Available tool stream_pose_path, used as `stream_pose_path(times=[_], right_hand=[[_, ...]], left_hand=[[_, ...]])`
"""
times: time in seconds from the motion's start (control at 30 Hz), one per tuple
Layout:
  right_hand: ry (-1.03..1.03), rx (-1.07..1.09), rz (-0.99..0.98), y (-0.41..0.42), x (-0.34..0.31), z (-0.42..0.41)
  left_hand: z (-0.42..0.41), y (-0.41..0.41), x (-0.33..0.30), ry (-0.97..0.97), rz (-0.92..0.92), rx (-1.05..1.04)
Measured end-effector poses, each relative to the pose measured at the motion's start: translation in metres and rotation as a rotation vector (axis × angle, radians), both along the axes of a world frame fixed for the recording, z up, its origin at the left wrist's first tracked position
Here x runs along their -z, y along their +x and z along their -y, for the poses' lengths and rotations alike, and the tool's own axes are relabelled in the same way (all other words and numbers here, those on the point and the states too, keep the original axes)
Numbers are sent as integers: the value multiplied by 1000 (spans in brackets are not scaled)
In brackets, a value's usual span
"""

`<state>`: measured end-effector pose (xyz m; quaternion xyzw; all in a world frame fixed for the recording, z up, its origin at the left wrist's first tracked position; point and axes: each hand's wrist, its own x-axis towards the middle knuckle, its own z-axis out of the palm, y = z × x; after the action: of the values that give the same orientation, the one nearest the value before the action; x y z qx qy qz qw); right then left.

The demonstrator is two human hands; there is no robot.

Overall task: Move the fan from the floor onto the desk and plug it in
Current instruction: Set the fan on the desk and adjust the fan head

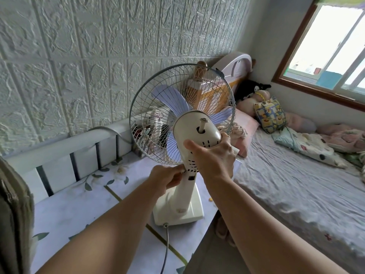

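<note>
A cream table fan (197, 131) with pale blue blades and a wire cage stands upright on the desk (83, 210), its square base (189, 212) near the desk's right edge. My right hand (213, 157) grips the back of the motor housing. My left hand (167, 178) is closed around the neck just below the cage. The fan's grey cord (166, 246) leaves the back of the base and runs toward me across the desk; its plug is out of sight.
The desk has a floral cover and a white railing (65, 155) along the brick-pattern wall. Small items sit behind the fan cage. A bed (292, 184) with pillows and plush toys lies to the right, under a window (327, 48). A narrow gap separates desk and bed.
</note>
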<state>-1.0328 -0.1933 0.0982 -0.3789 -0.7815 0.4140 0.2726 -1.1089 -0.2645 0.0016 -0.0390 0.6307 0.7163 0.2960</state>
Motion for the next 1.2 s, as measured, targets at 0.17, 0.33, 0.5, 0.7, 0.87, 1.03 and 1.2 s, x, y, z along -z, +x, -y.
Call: stream_pose_path(times=[0.17, 0.33, 0.5, 0.7, 0.87, 1.03, 1.2], right_hand=[[-5, 2, 7, 0, 1, 0], [-16, -8, 3, 2, 1, -1], [-8, -8, -12, 1, 1, -2], [-6, -9, -2, 1, 1, -2], [-19, -18, 15, 2, -3, 2], [-41, -44, 61, 3, -8, 6], [-58, -51, 51, 5, -12, 10]], left_hand=[[-1, 1, 3, -301, -497, 45], [-3, 2, 4, -505, -833, 67], [-6, 2, 8, -587, -1032, 46], [1, 3, 10, -482, -943, 54], [13, 8, 4, -276, -674, 50], [27, 13, -14, -188, -676, 148], [33, 19, -25, -257, -721, 154]])
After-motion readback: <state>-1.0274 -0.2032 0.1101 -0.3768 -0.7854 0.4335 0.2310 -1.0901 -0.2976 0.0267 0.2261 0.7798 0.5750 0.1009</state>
